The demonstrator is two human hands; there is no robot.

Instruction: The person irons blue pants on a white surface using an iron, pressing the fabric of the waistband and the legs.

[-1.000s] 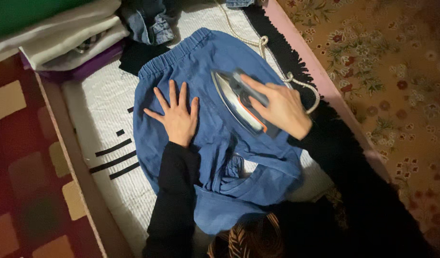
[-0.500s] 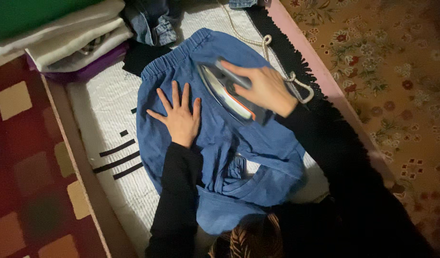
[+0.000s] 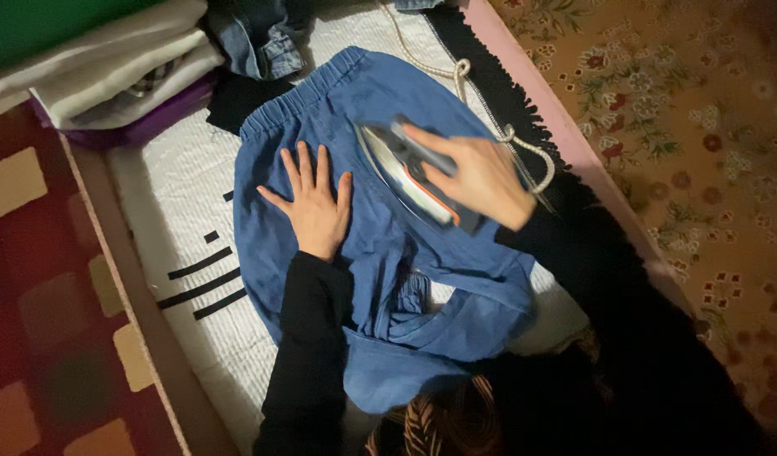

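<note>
A blue garment with an elastic waistband (image 3: 380, 101) lies spread on a white quilted pad (image 3: 186, 211). My left hand (image 3: 315, 205) rests flat on it, fingers apart, pressing the cloth down left of centre. My right hand (image 3: 481, 176) grips the handle of a grey and orange clothes iron (image 3: 405, 173), whose silver soleplate sits on the garment just right of my left hand. The iron's twisted cream cord (image 3: 469, 80) loops away at the upper right. The garment's lower part is bunched near my body.
Folded white and purple cloths (image 3: 127, 76) are stacked at the upper left, with crumpled denim (image 3: 262, 38) beside them. A black fringed cloth (image 3: 507, 93) and a pink edge border the pad on the right. A patterned rug lies left, a floral carpet (image 3: 692, 127) right.
The iron slid up towards the waistband, then came back down a little towards me. My left hand has stayed flat in the same spot.
</note>
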